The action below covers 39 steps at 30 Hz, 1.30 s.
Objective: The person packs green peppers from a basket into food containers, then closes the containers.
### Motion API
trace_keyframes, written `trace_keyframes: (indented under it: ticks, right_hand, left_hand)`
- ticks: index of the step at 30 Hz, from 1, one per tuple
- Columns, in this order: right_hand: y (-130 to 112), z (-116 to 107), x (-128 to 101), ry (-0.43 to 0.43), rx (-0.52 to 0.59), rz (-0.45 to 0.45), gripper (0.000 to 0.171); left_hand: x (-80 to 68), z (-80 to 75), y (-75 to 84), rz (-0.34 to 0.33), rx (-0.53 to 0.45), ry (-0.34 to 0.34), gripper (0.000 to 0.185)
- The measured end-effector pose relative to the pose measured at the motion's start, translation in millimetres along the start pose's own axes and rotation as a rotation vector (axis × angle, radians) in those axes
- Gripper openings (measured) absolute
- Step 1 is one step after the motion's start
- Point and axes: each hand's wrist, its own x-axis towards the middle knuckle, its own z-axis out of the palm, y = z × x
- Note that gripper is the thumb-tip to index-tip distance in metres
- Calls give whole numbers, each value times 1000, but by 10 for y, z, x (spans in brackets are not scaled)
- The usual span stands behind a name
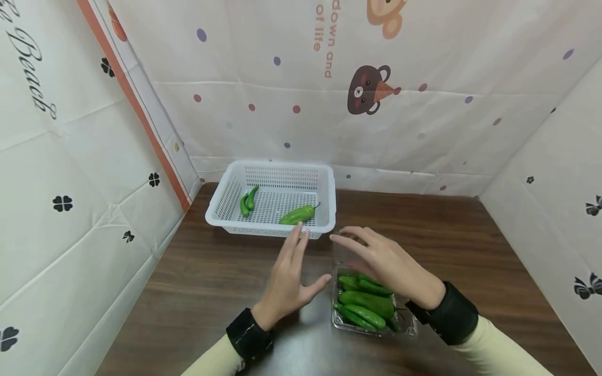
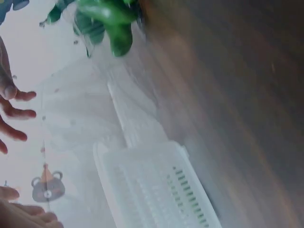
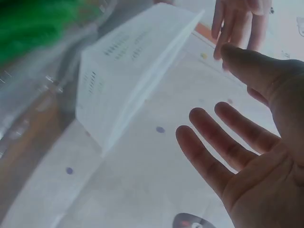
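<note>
A white perforated basket [image 1: 270, 172] stands at the back of the brown table [image 1: 202, 282]. It holds two small green peppers [image 1: 248, 201] at its left and a larger pepper [image 1: 297, 214] at its front right. A clear plastic container [image 1: 408, 324] with several green peppers [image 1: 367, 303] sits near me. My left hand [image 1: 296, 263] hovers open, fingers straight, between the basket and the container. My right hand [image 1: 381, 258] hovers open over the container's far end and holds nothing. The right wrist view shows my right hand [image 3: 256, 156] with spread fingers and the basket [image 3: 128, 71].
Printed white sheets wall the table at the left [image 1: 70, 172], the back [image 1: 376, 104] and the right [image 1: 555, 209]. Bare tabletop lies left of my hands and right of the basket. In the blurred left wrist view I see the basket [image 2: 156, 190] and the peppers [image 2: 109, 19].
</note>
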Motion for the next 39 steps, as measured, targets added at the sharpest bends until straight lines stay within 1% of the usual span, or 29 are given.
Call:
trace_keyframes:
  ticks: [4,7,10,14,17,20,23,28,32,39]
  right_hand:
    - [89,-60,246,34,-5,-26,80]
    - [145,-64,430,51,-14,-47,79]
    - [190,-21,606,51,-30,-71,78]
    - [240,81,841,54,-41,-107,72]
    - [281,157,998,53,-55,-130,69]
    - [330,232,1145,43,-72,-143,68]
    - [378,305,1281,24,-61,-143,67]
    - [438,437,1478,-5,-41,-147,64]
    - [487,531,1583,-23,-48,-153,64]
    - [549,674,1758,-39,-45,-153,61]
  left_hand:
    - [18,-76,-67,-68,36,70,95]
    - [36,-122,-121,-109,66,122,94]
    - [45,-161,-181,-138,90,173,93]
    - [53,-216,-282,-159,116,241,93]
    - [71,-262,-358,-175,133,269,93]
    - [90,-308,-421,-200,144,276,94]
    - [101,-359,-468,-236,162,274,95]
    - [100,-432,-571,-285,224,274,96]
    - [111,-467,-650,-305,262,273,96]
    - [128,-530,-717,-354,297,253,97]
